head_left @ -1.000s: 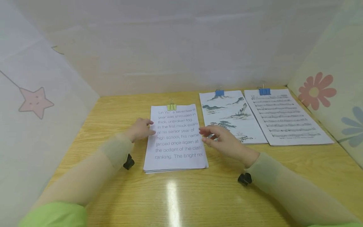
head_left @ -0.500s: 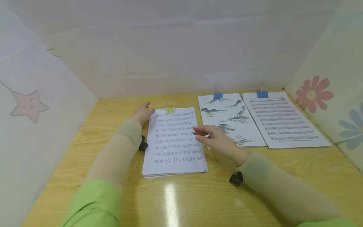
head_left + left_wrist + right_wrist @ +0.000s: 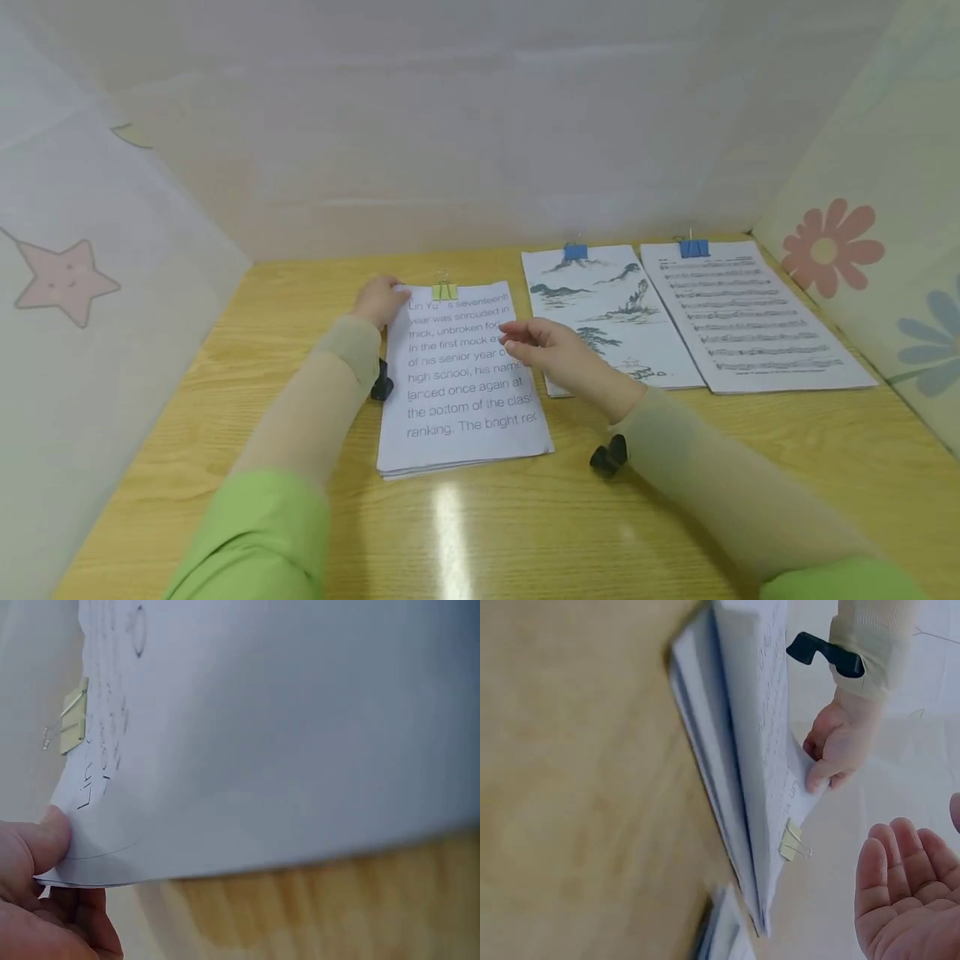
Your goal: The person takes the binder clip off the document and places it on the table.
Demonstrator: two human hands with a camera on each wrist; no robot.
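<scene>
Stack of printed pages (image 3: 465, 375) lies in the middle of the frame on a wooden table (image 3: 585, 533), its large-type text facing up, a yellow clip (image 3: 445, 292) biting its top edge. Left hand (image 3: 378, 302) at the stack's upper left corner, just beside the clip; the left wrist view shows the corner pinched, thumb (image 3: 51, 838) on top, fingers below. Right hand (image 3: 558, 354) hangs over the stack's right edge, right of centre: fingers loosely bent, well parted from the thumb, grasping nothing; the right wrist view shows its palm, apart from the pages, whose layered edges gape a little. Right of centre, a landscape painting (image 3: 600, 312) under a blue clip (image 3: 576, 252); beside it, farther right, sheet music (image 3: 750, 325) under a second blue clip (image 3: 694, 248). Both lie flat. Pink star (image 3: 67, 282) on the wall covering at left; red flower (image 3: 832, 248) and blue flower (image 3: 933, 333) at the right edge. Green sleeves (image 3: 255, 533) at the bottom of the frame.
</scene>
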